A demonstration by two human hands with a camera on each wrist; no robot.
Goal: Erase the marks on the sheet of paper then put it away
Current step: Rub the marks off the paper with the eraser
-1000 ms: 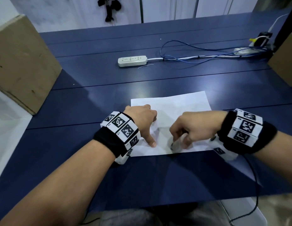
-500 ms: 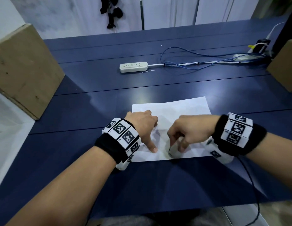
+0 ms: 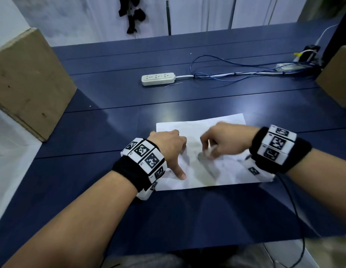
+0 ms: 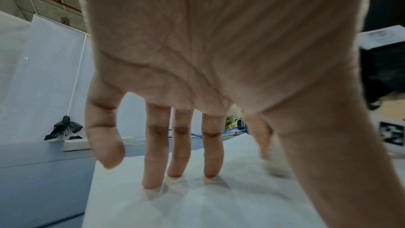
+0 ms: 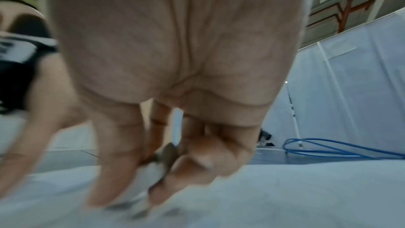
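A white sheet of paper lies on the dark blue table near its front edge. My left hand presses on the sheet's left part with straight fingers, the thumb spread toward me. My right hand is over the middle of the sheet and pinches a small eraser, blurred, between thumb and fingers; the eraser's lower end is on the paper. Faint grey smudges show on the sheet near the eraser. The sheet is slightly creased between my hands.
A white power strip and blue cables lie farther back on the table. Cardboard boxes stand at the left and right edges. A black cable hangs from my right wrist over the table's front edge.
My right hand has moved with the eraser from the sheet's near edge up toward its middle. My left hand stays pressed on the sheet.
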